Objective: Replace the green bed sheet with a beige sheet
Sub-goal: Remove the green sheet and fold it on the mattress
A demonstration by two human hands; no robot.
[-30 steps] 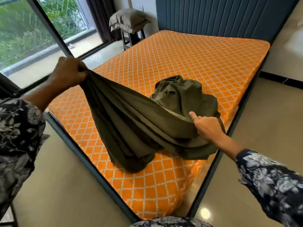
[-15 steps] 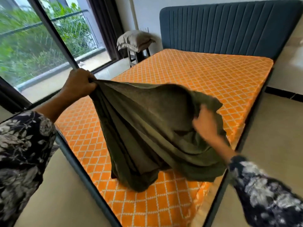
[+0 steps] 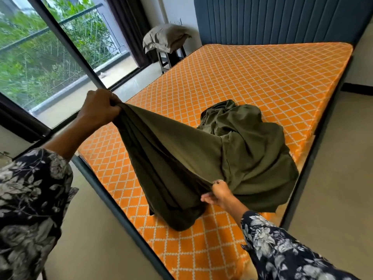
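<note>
The green bed sheet (image 3: 201,158) lies bunched on the bare orange diamond-patterned mattress (image 3: 262,81), near the foot of the bed. My left hand (image 3: 99,110) grips one gathered end and holds it raised above the mattress's left edge. My right hand (image 3: 218,194) pinches a lower fold of the same sheet close to the mattress. Between the hands the cloth hangs in a sagging band, its lowest fold resting on the mattress. The rest is a crumpled heap further in.
A blue padded headboard (image 3: 282,19) stands at the far end. A dark stool (image 3: 169,57) beside the bed carries a pile of grey-beige linen (image 3: 165,37). A large glass window (image 3: 40,53) runs along the left. Beige floor surrounds the dark bed frame (image 3: 113,203).
The lifted sheet has dropped back onto the mattress. My right hand came down and toward me, now gripping a lower fold. My left hand still holds its end up.
</note>
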